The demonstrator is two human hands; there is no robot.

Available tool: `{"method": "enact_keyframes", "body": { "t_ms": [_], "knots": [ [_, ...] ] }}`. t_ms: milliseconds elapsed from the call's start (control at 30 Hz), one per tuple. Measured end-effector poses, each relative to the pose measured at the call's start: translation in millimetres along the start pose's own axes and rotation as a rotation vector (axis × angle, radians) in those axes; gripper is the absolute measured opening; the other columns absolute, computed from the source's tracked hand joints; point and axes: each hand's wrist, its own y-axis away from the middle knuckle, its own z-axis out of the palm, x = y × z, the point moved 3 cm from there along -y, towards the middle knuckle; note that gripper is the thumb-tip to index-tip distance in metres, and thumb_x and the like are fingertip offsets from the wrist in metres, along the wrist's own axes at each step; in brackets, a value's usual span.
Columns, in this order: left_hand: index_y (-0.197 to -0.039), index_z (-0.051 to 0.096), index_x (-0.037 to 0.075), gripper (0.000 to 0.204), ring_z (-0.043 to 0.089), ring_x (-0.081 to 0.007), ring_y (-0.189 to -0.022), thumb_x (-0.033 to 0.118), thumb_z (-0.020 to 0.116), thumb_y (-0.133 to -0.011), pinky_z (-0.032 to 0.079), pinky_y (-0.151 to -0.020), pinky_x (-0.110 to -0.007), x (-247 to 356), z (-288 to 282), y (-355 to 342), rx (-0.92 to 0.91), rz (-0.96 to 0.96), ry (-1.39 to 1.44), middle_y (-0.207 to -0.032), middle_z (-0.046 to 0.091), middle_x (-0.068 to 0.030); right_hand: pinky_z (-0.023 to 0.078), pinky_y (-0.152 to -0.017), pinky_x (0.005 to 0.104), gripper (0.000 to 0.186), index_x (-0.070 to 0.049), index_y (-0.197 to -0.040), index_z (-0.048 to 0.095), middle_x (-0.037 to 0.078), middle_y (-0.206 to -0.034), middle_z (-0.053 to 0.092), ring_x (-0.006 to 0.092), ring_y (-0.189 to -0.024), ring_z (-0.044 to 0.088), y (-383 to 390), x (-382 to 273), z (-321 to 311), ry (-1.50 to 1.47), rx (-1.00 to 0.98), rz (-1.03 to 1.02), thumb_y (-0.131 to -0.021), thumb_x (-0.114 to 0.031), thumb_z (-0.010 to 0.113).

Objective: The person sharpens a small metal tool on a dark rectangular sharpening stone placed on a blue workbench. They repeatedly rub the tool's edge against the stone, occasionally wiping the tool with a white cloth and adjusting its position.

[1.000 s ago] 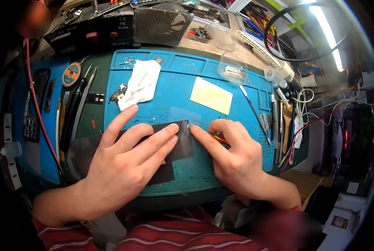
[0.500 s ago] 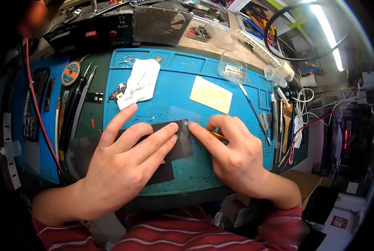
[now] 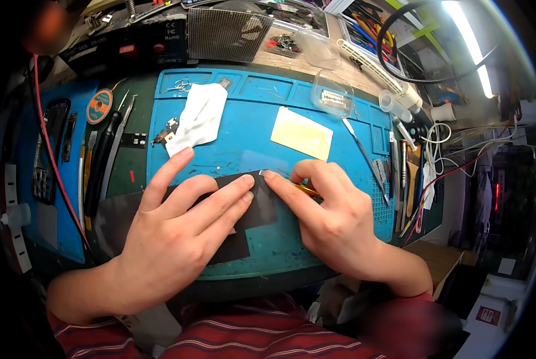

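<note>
A dark grey sheet (image 3: 261,210), like sandpaper, lies on the blue work mat. My left hand (image 3: 175,230) rests across it with fingers stretched and spread, its middle fingertips pressing near the sheet's upper right corner. At that corner my right hand (image 3: 337,218) has its index fingertip on a tiny pale piece (image 3: 262,173), whose kind is too small to tell. Under the curled fingers of the same hand shows part of a thin gold-coloured tool (image 3: 307,190); the rest of it is hidden.
Beyond my hands lie a yellow pad (image 3: 302,133) and a crumpled white cloth (image 3: 199,116). A clear box with a blade (image 3: 334,97) stands at the mat's far edge. Hand tools line the right side, near a metal spatula (image 3: 364,158). A solder wick spool (image 3: 100,106) sits left.
My right index fingertip has slid slightly left and away from me over the sheet's corner, with the tiny piece under it. My left hand keeps its place on the sheet.
</note>
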Motion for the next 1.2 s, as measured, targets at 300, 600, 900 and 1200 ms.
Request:
{"method": "enact_keyframes", "body": {
  "t_ms": [300,600,900,1200],
  "knots": [
    [-0.131,0.080,0.006,0.054,0.065,-0.0178,-0.115,0.015,0.083,-0.078,0.034,-0.131,-0.056,-1,-2,-2,0.000,0.004,-0.001,-0.146,0.073,0.0003,0.058,-0.067,0.0354,0.057,-0.009,-0.127,0.082,0.008,-0.105,0.066,0.0253,-0.084,0.068,3,-3,2,-0.015,-0.001,0.044,-0.073,0.007,0.073],
    [-0.131,0.080,0.006,0.054,0.066,-0.0177,-0.114,0.015,0.083,-0.078,0.034,-0.131,-0.055,-1,-2,-1,0.005,-0.003,-0.002,-0.146,0.073,-0.0001,0.056,-0.064,0.0325,0.049,-0.008,-0.126,0.081,0.006,-0.104,0.065,0.0208,-0.083,0.066,10,-3,1,0.021,-0.010,0.015,-0.079,0.002,0.075],
    [-0.131,0.079,0.006,0.053,0.066,-0.0177,-0.114,0.015,0.083,-0.078,0.033,-0.131,-0.056,-1,-2,0,-0.001,-0.001,0.006,-0.146,0.073,0.0002,0.055,-0.062,0.0300,0.046,-0.008,-0.127,0.081,0.005,-0.104,0.064,0.0192,-0.082,0.065,20,-10,-3,0.041,-0.024,0.001,-0.081,-0.001,0.077],
    [-0.131,0.079,0.006,0.055,0.066,-0.0182,-0.114,0.015,0.084,-0.077,0.033,-0.131,-0.056,-1,-2,-1,0.002,0.014,0.007,-0.146,0.073,0.0000,0.055,-0.062,0.0300,0.048,-0.008,-0.129,0.080,0.004,-0.105,0.064,0.0181,-0.083,0.065,15,-12,-5,0.043,-0.032,0.013,-0.081,-0.002,0.077]
  ]
}}
